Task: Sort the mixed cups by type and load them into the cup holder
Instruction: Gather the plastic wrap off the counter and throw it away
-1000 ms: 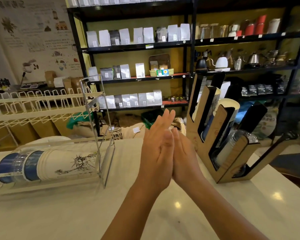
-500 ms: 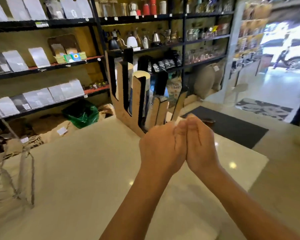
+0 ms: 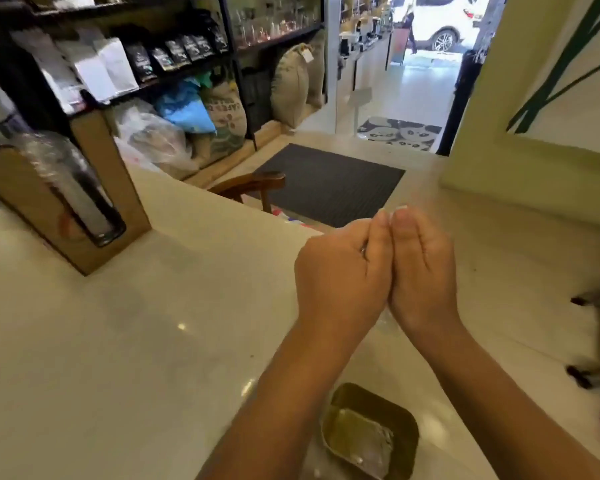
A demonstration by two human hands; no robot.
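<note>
My left hand (image 3: 340, 275) and my right hand (image 3: 423, 271) are pressed together above the white counter (image 3: 118, 341), fingers curled and touching side by side, with nothing seen in either. The wooden cup holder (image 3: 94, 188) stands at the far left of the counter, well away from both hands. A stack of clear plastic cups (image 3: 63, 178) lies in its nearest slot. No loose cups are in view.
A small brass-coloured tray (image 3: 368, 434) sits on the counter under my forearms. A wooden chair back (image 3: 250, 185) and a dark floor mat (image 3: 329, 185) lie beyond the counter edge. Shelves of coffee bags and sacks fill the left background. Blurred objects lie at the right edge.
The view has swung right: the wire rack is out of frame and the cup holder moved to the far left. My flat, pressed palms have curled into loosely closed hands.
</note>
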